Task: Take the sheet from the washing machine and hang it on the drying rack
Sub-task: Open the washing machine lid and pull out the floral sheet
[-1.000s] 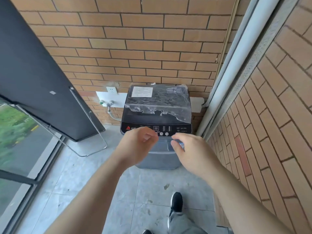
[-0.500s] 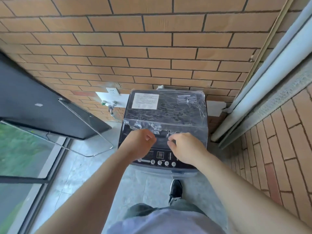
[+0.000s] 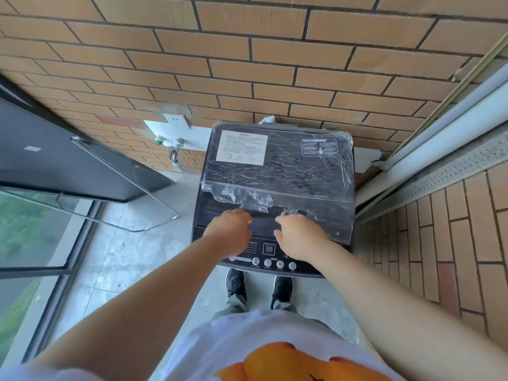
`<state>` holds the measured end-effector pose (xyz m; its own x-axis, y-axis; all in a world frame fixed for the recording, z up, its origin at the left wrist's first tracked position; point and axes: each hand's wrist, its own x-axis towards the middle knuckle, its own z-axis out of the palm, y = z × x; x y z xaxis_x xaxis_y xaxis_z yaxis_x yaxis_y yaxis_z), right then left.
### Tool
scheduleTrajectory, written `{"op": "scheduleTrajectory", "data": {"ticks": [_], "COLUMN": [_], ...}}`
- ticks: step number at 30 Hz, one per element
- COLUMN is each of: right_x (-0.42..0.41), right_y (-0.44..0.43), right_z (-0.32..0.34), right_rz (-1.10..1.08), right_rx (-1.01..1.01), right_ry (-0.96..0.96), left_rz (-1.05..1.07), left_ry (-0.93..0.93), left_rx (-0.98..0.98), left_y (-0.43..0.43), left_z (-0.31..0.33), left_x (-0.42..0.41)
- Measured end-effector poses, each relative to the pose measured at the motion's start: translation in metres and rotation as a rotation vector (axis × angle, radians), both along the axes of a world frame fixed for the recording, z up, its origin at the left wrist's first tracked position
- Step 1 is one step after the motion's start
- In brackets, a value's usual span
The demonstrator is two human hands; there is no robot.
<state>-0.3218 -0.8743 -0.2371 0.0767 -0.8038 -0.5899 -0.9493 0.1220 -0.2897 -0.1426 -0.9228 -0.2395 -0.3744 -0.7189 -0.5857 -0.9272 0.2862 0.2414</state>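
Note:
The washing machine [image 3: 277, 171] is a dark top-loader against the brick wall, its lid closed and covered in crinkled plastic film. The sheet is not visible. My left hand [image 3: 229, 232] and my right hand [image 3: 301, 239] lie side by side on the front part of the lid, just above the control panel [image 3: 268, 261]. Their fingertips touch the dark strip at the lid's front edge, fingers only slightly bent. A metal tube frame [image 3: 154, 215], which may be the drying rack, leans at the left.
A dark panel [image 3: 68, 166] leans at the left above a floor-level window [image 3: 33, 243]. A tap and socket [image 3: 173, 133] sit on the wall left of the machine. A sliding door frame [image 3: 439, 138] and brick wall close off the right. My shoes [image 3: 258, 287] stand at the machine's front.
I have stepped up to the machine and the view has tilted down. Both hands have moved forward from in front of the control panel onto the front of the lid.

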Motion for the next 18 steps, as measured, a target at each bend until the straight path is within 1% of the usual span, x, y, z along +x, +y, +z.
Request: {"op": "scheduleTrajectory", "data": {"ticks": [4,7,9,12,15,18], "right_x": [0.015,0.021,0.022,0.027,0.032,0.040], "right_y": [-0.005,-0.006,-0.005,-0.005,-0.007,-0.006], "right_z": [-0.020,-0.034,-0.040,-0.042,-0.035,-0.020], "right_rz": [0.002,0.052,0.023,-0.022,-0.036,-0.069], "right_rx": [0.015,0.083,0.128,0.111,0.052,-0.064], "right_ry": [-0.010,0.023,0.036,0.053,0.101,0.175], "left_rz": [-0.060,-0.086,-0.117,-0.114,-0.111,-0.091], "left_ry": [-0.027,-0.028,-0.031,-0.015,0.040,0.085], "left_rx": [0.005,0.038,0.051,0.064,-0.013,-0.174], "left_y": [-0.002,0.002,0.005,0.010,0.011,0.006], "left_z": [-0.026,-0.036,-0.039,-0.041,-0.038,-0.029], "left_x": [0.011,0.021,0.027,0.037,0.044,0.046]}}
